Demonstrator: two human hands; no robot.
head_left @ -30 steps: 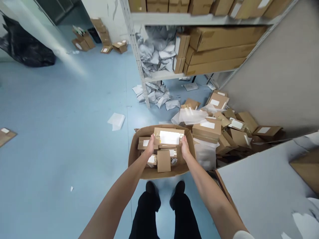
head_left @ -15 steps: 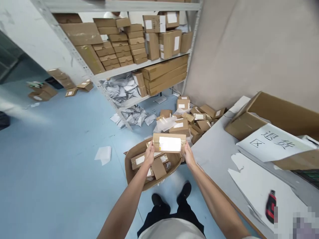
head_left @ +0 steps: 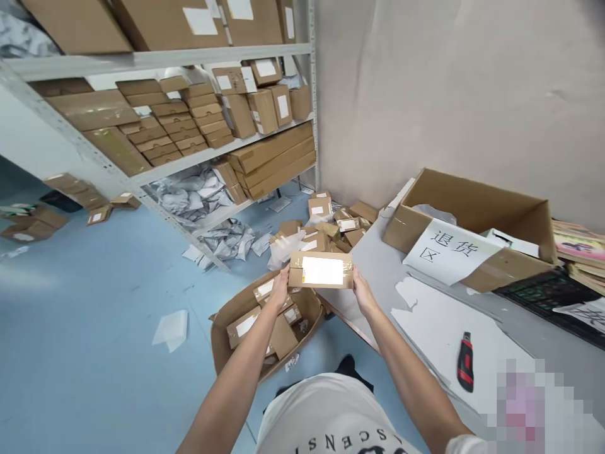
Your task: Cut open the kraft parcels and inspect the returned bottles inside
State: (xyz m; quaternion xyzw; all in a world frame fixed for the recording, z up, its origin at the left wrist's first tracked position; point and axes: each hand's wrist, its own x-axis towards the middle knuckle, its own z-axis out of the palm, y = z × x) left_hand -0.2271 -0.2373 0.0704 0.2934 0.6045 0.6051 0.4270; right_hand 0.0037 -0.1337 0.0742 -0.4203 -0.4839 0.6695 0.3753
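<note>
Flat cardboard parcel (head_left: 321, 270), glossy white label (head_left: 323, 270)

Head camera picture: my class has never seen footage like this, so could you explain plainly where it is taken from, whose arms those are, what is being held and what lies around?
The camera sits on a person's head and looks forward and down, so the two bare arms reaching out from the bottom edge are the wearer's own. There is no machine here. The left hand and right hand grip the two ends of a small cardboard parcel with a white label, held level in the air. Below it on the blue floor stands an open carton filled with similar parcels. More parcels lie in a loose pile by the wall, and a metal shelf rack holds stacked boxes. To the right is a grey table with a large open box bearing a handwritten sheet, and a red and black utility knife.
</note>
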